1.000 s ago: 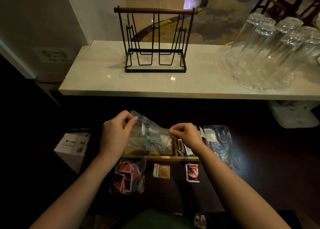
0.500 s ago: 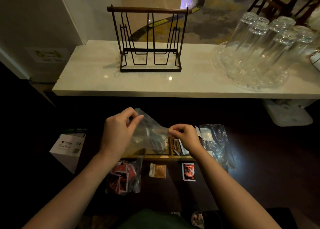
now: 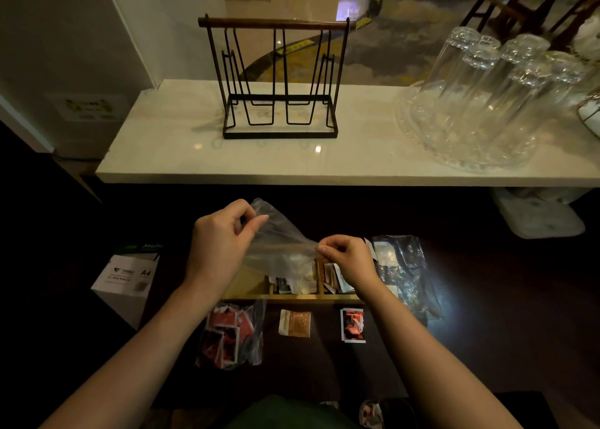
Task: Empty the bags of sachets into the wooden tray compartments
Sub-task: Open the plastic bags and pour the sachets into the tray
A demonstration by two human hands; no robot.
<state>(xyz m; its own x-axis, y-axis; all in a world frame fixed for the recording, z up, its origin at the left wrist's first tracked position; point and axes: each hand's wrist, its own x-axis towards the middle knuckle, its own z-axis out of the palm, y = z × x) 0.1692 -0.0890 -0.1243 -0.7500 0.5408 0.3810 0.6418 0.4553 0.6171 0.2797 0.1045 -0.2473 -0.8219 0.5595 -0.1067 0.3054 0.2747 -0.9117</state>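
My left hand [image 3: 220, 246] and my right hand [image 3: 349, 259] both pinch a clear plastic bag [image 3: 279, 246], held tilted above the wooden tray [image 3: 292, 297]. The left hand holds one end high, the right hand the lower end. Pale sachets [image 3: 298, 284] lie in the tray's middle compartment under the bag, and brownish sachets [image 3: 331, 276] in the one to its right. In front of the tray lie a bag of red sachets [image 3: 227, 337], a loose brown sachet [image 3: 295, 323] and a loose red sachet [image 3: 353, 325]. A crumpled clear bag [image 3: 402, 266] lies right of the tray.
A white marble counter [image 3: 181, 156] runs across above, carrying a black wire rack [image 3: 279, 81] and a glass tray of upturned glasses [image 3: 487, 104]. An A4 paper box [image 3: 126, 279] sits on the left. The surface under the tray is dark.
My left hand has lifted its end of the bag higher, and the sachets have slid out of the bag into the tray's middle compartment. The bag now looks empty.
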